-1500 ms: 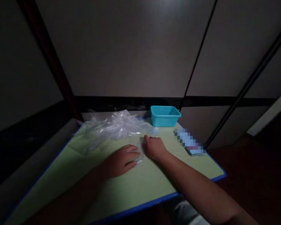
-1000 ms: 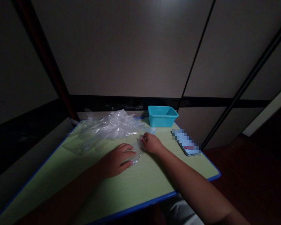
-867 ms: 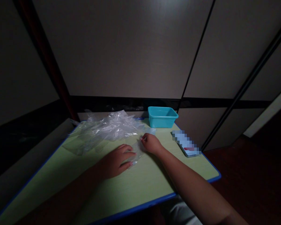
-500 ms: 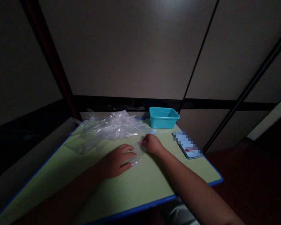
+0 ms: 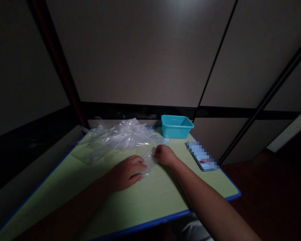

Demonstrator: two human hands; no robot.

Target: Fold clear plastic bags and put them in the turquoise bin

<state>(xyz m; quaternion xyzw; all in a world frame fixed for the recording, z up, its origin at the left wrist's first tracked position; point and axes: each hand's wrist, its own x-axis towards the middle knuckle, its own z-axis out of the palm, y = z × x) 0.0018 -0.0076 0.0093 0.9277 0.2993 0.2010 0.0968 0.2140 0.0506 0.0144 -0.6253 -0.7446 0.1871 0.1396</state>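
On the green table (image 5: 145, 201) a small clear plastic bag (image 5: 147, 163) lies between my hands. My left hand (image 5: 126, 172) rests flat on its near end, fingers stretched out over the plastic. My right hand (image 5: 164, 155) pinches the bag's far edge with curled fingers. Behind them, a heap of crumpled clear plastic bags (image 5: 117, 137) spreads across the back left of the table.
A teal plastic tub (image 5: 177, 126) stands at the table's back edge. A phone (image 5: 202, 156) lies flat near the right edge. The table has a blue rim and stands against a dark panelled wall. The room is dim.
My right hand has curled into a pinch on the bag's far edge and lifted it slightly. My left hand stays flat on the bag. The view has shifted a little.
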